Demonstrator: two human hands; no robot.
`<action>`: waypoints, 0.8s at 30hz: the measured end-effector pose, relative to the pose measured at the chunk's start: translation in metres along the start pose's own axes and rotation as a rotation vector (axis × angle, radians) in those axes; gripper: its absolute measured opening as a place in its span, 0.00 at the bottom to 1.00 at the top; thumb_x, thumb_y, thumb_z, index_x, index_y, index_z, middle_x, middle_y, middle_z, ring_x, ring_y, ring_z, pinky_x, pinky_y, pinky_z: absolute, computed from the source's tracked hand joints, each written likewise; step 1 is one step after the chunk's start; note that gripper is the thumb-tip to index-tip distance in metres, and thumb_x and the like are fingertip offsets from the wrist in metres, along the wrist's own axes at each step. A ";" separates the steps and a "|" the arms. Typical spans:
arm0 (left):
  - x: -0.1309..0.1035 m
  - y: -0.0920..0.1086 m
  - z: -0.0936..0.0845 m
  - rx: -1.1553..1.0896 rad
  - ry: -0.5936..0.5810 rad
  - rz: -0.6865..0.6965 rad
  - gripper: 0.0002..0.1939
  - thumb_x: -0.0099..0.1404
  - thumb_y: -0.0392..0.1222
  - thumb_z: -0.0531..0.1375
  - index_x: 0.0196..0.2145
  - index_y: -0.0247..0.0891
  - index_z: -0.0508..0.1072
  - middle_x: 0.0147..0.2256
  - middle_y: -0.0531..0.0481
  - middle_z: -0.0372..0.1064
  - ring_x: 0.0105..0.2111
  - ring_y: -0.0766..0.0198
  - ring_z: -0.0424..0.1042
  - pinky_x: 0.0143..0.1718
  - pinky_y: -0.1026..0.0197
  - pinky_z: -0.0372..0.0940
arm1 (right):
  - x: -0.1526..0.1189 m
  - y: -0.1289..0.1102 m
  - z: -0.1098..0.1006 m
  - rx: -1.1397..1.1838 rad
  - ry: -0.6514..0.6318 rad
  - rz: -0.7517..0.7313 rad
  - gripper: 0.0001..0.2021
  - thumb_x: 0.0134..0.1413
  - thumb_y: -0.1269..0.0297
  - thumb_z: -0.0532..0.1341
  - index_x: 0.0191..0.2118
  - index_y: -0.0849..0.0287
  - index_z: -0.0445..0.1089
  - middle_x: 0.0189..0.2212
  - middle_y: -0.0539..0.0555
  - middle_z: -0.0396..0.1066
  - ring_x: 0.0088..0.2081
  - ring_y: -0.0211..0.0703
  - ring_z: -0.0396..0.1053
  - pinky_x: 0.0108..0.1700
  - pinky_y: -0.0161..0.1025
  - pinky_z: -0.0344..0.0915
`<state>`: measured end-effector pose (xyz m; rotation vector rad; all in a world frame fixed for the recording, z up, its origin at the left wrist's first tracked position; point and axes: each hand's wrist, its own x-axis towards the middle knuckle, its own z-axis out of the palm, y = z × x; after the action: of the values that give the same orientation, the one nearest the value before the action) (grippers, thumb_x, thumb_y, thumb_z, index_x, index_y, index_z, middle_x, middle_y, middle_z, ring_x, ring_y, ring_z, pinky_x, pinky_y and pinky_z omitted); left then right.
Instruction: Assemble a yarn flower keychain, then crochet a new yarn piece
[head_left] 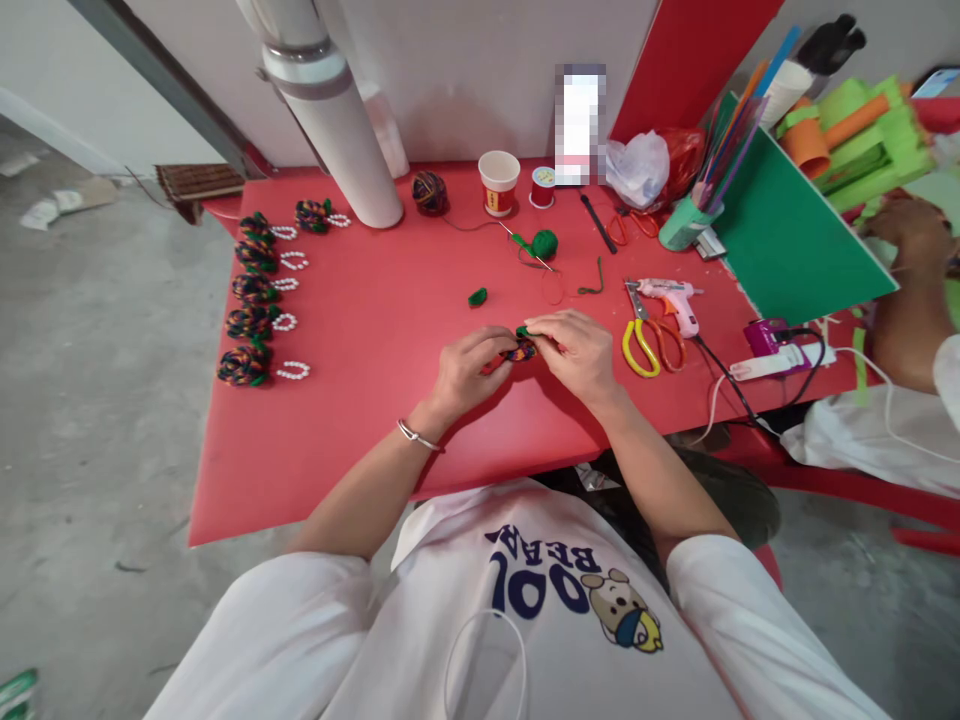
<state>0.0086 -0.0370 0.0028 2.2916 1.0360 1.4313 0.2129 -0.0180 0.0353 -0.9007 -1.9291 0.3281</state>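
Observation:
Both my hands meet over the front part of the red table [360, 400]. My left hand [471, 368] pinches the left side of a multicoloured yarn piece [519, 352]. My right hand [576, 350] has its fingers closed at a small green crocheted piece [523, 331] on top of that yarn piece. Fingers partly cover both, so I cannot tell whether they are joined. Just beyond lies a loose green crocheted leaf [477, 297]. Behind it are a green yarn ball [544, 243] and a green-handled crochet hook [519, 240].
Yarn flowers [246, 365] with bead loops [293, 370] line the left edge. Scissors [641, 345], a pink glue gun [671, 300] and a power strip [780, 360] lie right. A white cylinder [352, 150], paper cup [499, 183] and phone [581, 120] stand behind. Another person's arm [911, 290] is far right.

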 end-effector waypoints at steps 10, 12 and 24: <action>0.000 0.000 0.000 0.003 -0.015 -0.018 0.07 0.68 0.32 0.62 0.42 0.39 0.79 0.43 0.43 0.82 0.41 0.61 0.81 0.40 0.62 0.74 | -0.002 0.001 -0.003 -0.062 -0.062 -0.037 0.07 0.68 0.69 0.64 0.41 0.51 0.79 0.41 0.51 0.85 0.43 0.44 0.82 0.49 0.45 0.77; 0.000 -0.001 0.000 -0.003 -0.006 -0.014 0.07 0.68 0.32 0.62 0.42 0.39 0.79 0.43 0.43 0.82 0.41 0.62 0.81 0.39 0.64 0.74 | -0.001 0.001 -0.005 -0.060 -0.082 -0.024 0.07 0.68 0.68 0.64 0.41 0.51 0.79 0.42 0.52 0.86 0.43 0.44 0.82 0.49 0.45 0.77; 0.001 -0.002 0.000 -0.014 0.007 -0.046 0.05 0.67 0.33 0.62 0.41 0.38 0.77 0.41 0.44 0.81 0.39 0.64 0.80 0.35 0.65 0.72 | -0.002 -0.001 -0.012 -0.072 -0.161 -0.008 0.11 0.68 0.72 0.61 0.46 0.51 0.80 0.44 0.52 0.85 0.46 0.45 0.82 0.52 0.46 0.78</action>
<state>0.0083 -0.0349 0.0022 2.2399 1.0707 1.4249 0.2229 -0.0216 0.0403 -0.9375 -2.1033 0.3364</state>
